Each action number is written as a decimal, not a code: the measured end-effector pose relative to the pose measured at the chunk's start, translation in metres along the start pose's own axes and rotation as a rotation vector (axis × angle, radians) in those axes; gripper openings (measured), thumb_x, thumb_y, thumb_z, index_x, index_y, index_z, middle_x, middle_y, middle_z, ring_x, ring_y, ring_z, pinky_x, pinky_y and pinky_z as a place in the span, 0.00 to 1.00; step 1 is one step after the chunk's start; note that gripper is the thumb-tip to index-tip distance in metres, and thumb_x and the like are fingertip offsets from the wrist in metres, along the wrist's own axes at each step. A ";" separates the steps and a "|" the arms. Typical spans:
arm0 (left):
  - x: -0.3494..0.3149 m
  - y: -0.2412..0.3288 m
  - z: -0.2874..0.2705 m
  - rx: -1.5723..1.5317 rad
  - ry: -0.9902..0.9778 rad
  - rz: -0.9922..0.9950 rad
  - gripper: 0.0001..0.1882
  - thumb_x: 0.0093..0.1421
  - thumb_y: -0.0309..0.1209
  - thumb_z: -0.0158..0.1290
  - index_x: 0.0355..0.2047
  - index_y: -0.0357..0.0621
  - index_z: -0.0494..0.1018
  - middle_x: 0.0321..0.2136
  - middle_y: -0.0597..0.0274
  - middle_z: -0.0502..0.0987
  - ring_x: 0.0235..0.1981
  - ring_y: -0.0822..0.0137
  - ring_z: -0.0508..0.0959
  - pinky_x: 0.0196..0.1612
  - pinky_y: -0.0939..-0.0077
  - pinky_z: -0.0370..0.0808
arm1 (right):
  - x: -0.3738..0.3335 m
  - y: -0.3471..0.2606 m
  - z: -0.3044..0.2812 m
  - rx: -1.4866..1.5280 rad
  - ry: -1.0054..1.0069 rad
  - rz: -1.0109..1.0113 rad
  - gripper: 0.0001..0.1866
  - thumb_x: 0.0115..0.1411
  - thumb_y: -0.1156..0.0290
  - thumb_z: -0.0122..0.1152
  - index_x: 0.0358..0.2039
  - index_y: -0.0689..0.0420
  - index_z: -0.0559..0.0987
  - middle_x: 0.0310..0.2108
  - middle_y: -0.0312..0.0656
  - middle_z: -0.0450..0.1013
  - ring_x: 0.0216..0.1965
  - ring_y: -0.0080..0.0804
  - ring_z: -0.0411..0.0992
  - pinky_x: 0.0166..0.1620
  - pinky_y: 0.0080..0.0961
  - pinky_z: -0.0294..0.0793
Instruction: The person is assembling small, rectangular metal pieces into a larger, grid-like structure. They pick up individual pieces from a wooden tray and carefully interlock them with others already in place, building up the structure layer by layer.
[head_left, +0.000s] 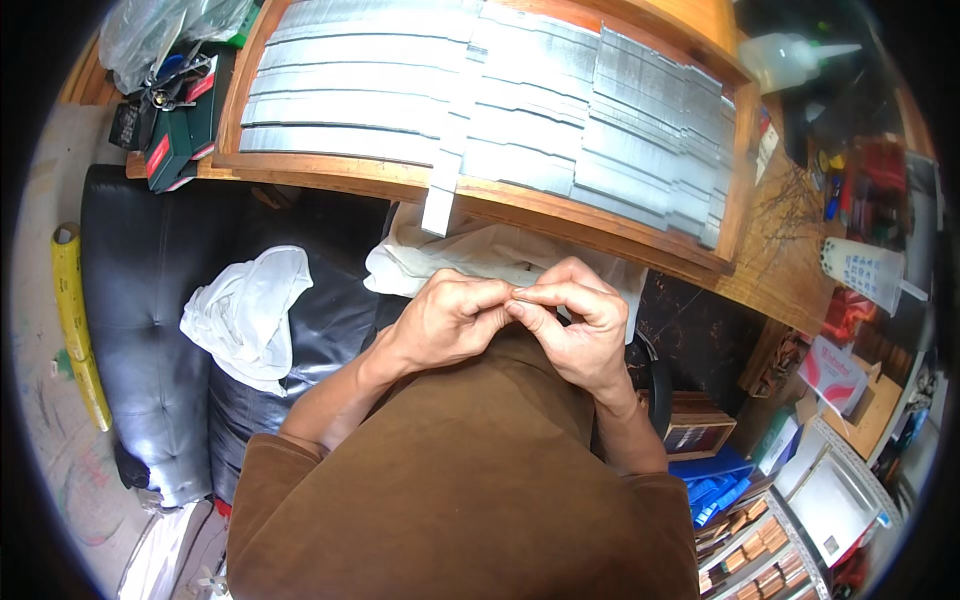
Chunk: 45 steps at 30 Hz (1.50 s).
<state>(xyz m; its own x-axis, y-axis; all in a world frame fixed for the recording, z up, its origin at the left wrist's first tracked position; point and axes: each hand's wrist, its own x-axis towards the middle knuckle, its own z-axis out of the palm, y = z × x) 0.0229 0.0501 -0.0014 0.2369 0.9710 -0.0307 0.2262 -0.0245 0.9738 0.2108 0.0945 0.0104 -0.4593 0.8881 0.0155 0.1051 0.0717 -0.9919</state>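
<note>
My left hand and my right hand meet in front of my chest, thumbs and forefingers pinched together tip to tip. Whatever lies between the fingertips is too small to make out. Just beyond them stands a wooden tray filled with overlapping rows of flat silvery metal strips. One narrow strip lies crosswise over the rows and juts past the tray's near edge. White cloth hangs below that edge, close behind my hands.
Left of me, a crumpled white cloth lies on a black padded seat, beside a yellow roll. Small boxes sit at the tray's left. On the right are a squeeze bottle, a plastic cup and a cardboard box.
</note>
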 end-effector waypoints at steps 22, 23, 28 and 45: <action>-0.010 -0.003 0.019 0.149 0.290 0.147 0.12 0.53 0.14 0.58 0.38 0.31 0.79 0.23 0.50 0.80 0.21 0.56 0.80 0.25 0.70 0.74 | 0.019 0.006 -0.004 0.184 -0.172 0.071 0.07 0.53 0.82 0.71 0.33 0.60 0.87 0.27 0.35 0.74 0.28 0.21 0.71 0.30 0.19 0.70; -0.010 -0.003 0.019 0.147 0.296 0.154 0.12 0.53 0.14 0.58 0.38 0.31 0.79 0.24 0.50 0.80 0.21 0.56 0.80 0.25 0.70 0.74 | 0.020 0.006 -0.004 0.187 -0.172 0.069 0.07 0.53 0.82 0.71 0.33 0.60 0.87 0.27 0.35 0.74 0.28 0.21 0.71 0.30 0.19 0.70; -0.009 -0.001 0.019 0.115 0.288 0.132 0.12 0.53 0.14 0.58 0.39 0.31 0.79 0.24 0.49 0.80 0.22 0.57 0.80 0.26 0.70 0.74 | 0.021 0.005 -0.005 0.166 -0.184 0.052 0.07 0.53 0.82 0.71 0.34 0.61 0.87 0.27 0.35 0.75 0.28 0.21 0.71 0.31 0.19 0.71; 0.002 -0.001 0.002 0.026 0.135 0.089 0.08 0.55 0.14 0.56 0.36 0.34 0.79 0.25 0.48 0.81 0.24 0.52 0.81 0.27 0.68 0.75 | 0.014 0.005 0.004 0.059 -0.015 -0.077 0.09 0.48 0.82 0.77 0.31 0.62 0.86 0.25 0.37 0.75 0.27 0.21 0.72 0.28 0.18 0.69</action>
<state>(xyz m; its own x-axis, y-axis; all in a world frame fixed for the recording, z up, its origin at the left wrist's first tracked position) 0.0250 0.0513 -0.0026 0.1286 0.9878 0.0876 0.2351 -0.1162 0.9650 0.2018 0.1053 0.0049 -0.4774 0.8740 0.0907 0.0166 0.1122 -0.9935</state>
